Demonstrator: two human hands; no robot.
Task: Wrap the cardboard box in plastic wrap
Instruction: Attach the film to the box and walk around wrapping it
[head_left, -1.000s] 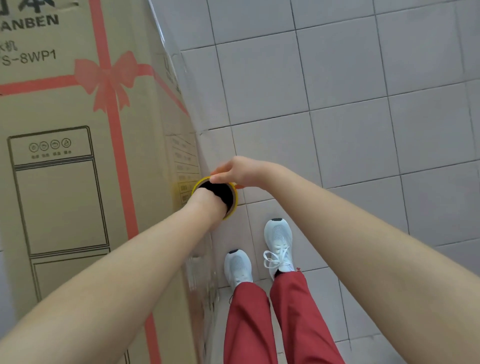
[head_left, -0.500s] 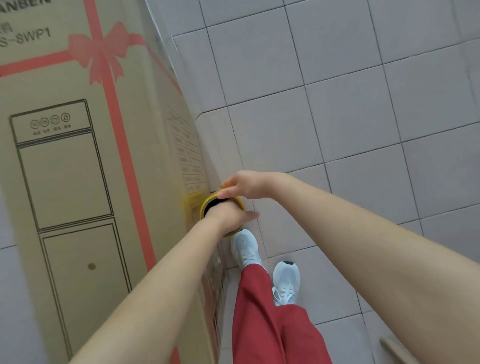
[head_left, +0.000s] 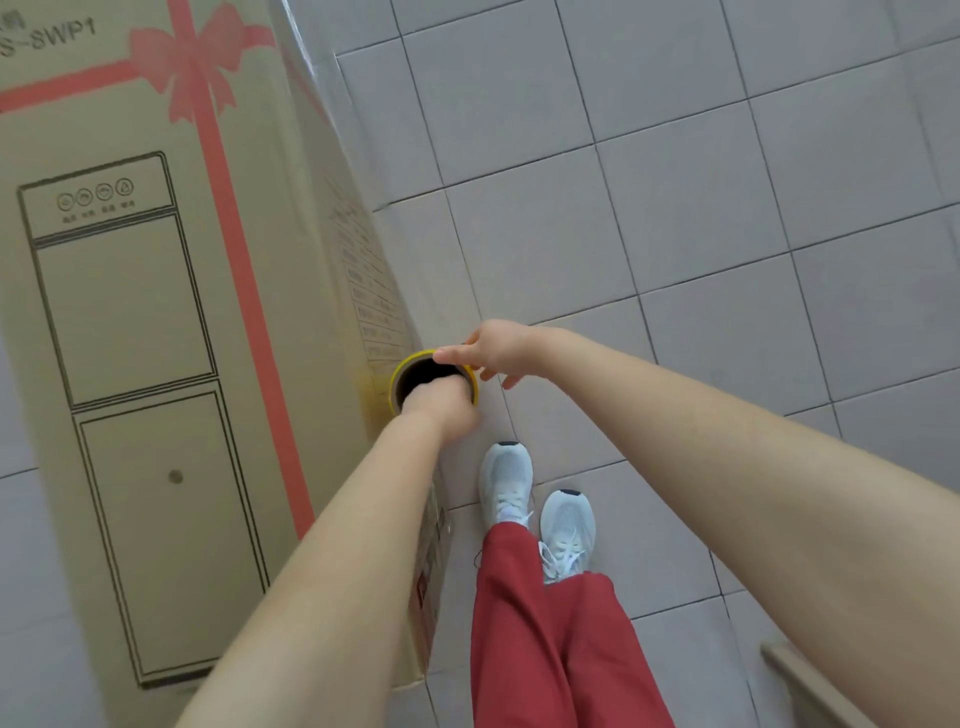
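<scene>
A tall cardboard box (head_left: 145, 322) printed with a pink ribbon and a line drawing of a dispenser fills the left of the view. A plastic wrap roll (head_left: 402, 371) with a yellow-rimmed hollow core stands upright against the box's right side. My left hand (head_left: 441, 408) has its fingers pushed down into the core. My right hand (head_left: 493, 351) pinches the roll's top rim from the far side. Clear film (head_left: 332, 119) lies stretched over the box's right face above the roll.
Pale grey floor tiles (head_left: 701, 234) spread to the right of the box. My feet in white sneakers (head_left: 506, 483) and red trousers (head_left: 545, 634) stand just right of the box's lower corner. A pale ledge edge (head_left: 810, 686) shows at the bottom right.
The roll and both hands have moved lower along the box's right side, and the view has tilted down. My feet have shifted, with the left one now ahead.
</scene>
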